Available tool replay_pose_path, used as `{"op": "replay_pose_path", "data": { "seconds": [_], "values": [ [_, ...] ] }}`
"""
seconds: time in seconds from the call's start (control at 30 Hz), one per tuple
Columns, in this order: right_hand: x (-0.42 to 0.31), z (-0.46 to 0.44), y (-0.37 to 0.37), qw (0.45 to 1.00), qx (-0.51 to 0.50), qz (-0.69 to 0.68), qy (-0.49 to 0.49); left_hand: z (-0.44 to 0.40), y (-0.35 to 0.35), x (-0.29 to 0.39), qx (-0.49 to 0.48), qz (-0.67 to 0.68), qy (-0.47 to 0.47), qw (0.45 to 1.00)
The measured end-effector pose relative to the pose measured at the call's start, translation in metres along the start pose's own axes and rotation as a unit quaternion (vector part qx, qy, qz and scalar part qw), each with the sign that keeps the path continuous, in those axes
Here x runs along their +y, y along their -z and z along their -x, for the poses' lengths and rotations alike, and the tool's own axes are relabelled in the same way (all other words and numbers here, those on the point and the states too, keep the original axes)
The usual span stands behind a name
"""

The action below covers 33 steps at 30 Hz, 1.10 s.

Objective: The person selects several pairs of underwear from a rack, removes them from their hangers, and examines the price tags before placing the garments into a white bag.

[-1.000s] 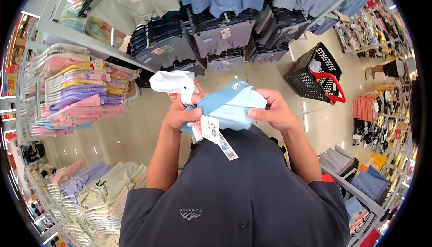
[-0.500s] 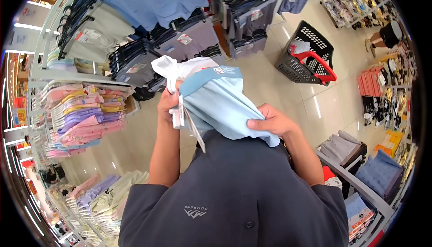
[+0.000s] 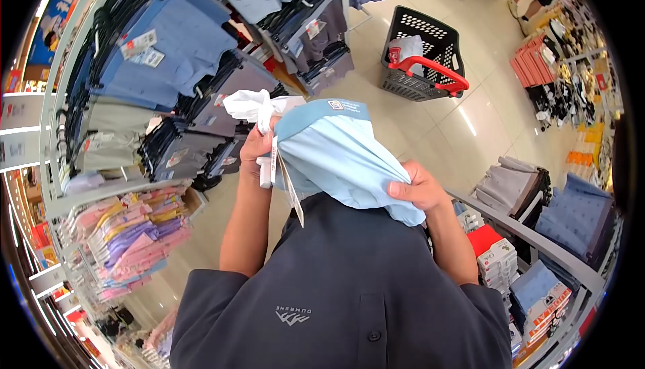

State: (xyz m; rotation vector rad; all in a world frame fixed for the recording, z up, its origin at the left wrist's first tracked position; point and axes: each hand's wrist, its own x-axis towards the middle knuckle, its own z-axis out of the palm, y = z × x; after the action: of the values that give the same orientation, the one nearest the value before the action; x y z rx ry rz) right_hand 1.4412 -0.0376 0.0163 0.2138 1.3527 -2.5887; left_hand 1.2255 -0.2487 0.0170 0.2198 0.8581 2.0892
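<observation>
Stretched between my two hands is a light-blue garment [image 3: 342, 157] with a wide, darker blue waistband that carries small printed lettering and a square logo. My left hand [image 3: 257, 146] is closed on its waistband end. A bunched white cloth or bag [image 3: 252, 107] pokes out above that hand; I cannot tell which it is. A paper tag [image 3: 289, 191] dangles beside my left fingers, near a small white plastic piece [image 3: 265, 171]. My right hand [image 3: 420, 187] pinches the garment's lower right part, thumb on top.
A black shopping basket [image 3: 420, 56] with a red handle stands on the tiled floor, a packet inside. Racks of blue shorts [image 3: 171, 43] and pastel children's clothes [image 3: 127, 234] line the left. A metal-railed display [image 3: 537, 248] is close on the right. Another person's legs [image 3: 527, 6] show far right.
My view has turned, so the basket and racks sit farther left, and more of the right-hand display shows. Both hands keep their hold on the garment, which looks slightly more spread.
</observation>
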Motion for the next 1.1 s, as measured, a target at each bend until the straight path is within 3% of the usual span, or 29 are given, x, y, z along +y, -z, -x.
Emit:
{"op": "replay_pose_path", "data": {
  "seconds": [0.1, 0.17, 0.2, 0.3, 0.37, 0.43, 0.47, 0.57, 0.7, 0.8, 0.87, 0.97, 1.0, 1.07, 1.1],
  "values": [
    [-0.01, -0.011, 0.002, 0.998, 0.022, 0.058, 0.031, -0.034, 0.018, 0.001, -0.093, 0.04, 0.031, 0.994],
    [-0.026, -0.022, 0.002, 0.975, 0.053, 0.212, -0.033, -0.048, 0.017, 0.003, -0.096, 0.034, 0.037, 0.994],
    [-0.037, -0.027, 0.003, 0.96, 0.048, 0.266, -0.075, -0.056, 0.015, 0.005, -0.093, 0.027, 0.038, 0.995],
    [-0.055, -0.043, 0.018, 0.927, -0.002, 0.372, -0.049, -0.079, 0.015, 0.008, -0.136, 0.045, 0.041, 0.989],
    [-0.066, -0.061, 0.023, 0.935, 0.03, 0.354, -0.023, -0.094, 0.012, 0.012, -0.165, 0.06, 0.053, 0.983],
    [-0.079, -0.09, 0.019, 0.945, 0.139, 0.247, 0.162, -0.108, 0.013, 0.014, -0.219, 0.079, 0.073, 0.97],
    [-0.091, -0.104, 0.012, 0.947, 0.13, 0.205, 0.209, -0.115, 0.015, 0.015, -0.238, 0.089, 0.085, 0.963],
    [-0.103, -0.124, 0.022, 0.98, 0.114, 0.113, 0.12, -0.133, 0.015, 0.024, -0.268, 0.076, 0.089, 0.956],
    [-0.108, -0.144, 0.029, 0.974, 0.14, 0.059, 0.168, -0.146, 0.03, 0.031, -0.244, 0.095, 0.071, 0.962],
    [-0.119, -0.152, 0.028, 0.983, 0.124, -0.001, 0.132, -0.153, 0.036, 0.037, -0.271, 0.117, 0.075, 0.952],
    [-0.124, -0.158, 0.033, 0.986, 0.112, -0.032, 0.12, -0.152, 0.025, 0.045, -0.202, 0.045, 0.059, 0.977],
    [-0.127, -0.166, 0.044, 0.989, 0.104, -0.033, 0.104, -0.16, 0.036, 0.047, -0.196, 0.008, 0.051, 0.979],
    [-0.131, -0.17, 0.048, 0.982, 0.147, 0.007, 0.116, -0.161, 0.033, 0.046, -0.193, 0.007, 0.047, 0.98],
    [-0.137, -0.181, 0.064, 0.954, 0.223, 0.136, 0.147, -0.16, 0.026, 0.049, -0.097, -0.055, 0.064, 0.992],
    [-0.139, -0.188, 0.07, 0.899, 0.3, 0.237, 0.214, -0.162, 0.02, 0.052, -0.089, -0.057, 0.055, 0.993]
  ]
}}
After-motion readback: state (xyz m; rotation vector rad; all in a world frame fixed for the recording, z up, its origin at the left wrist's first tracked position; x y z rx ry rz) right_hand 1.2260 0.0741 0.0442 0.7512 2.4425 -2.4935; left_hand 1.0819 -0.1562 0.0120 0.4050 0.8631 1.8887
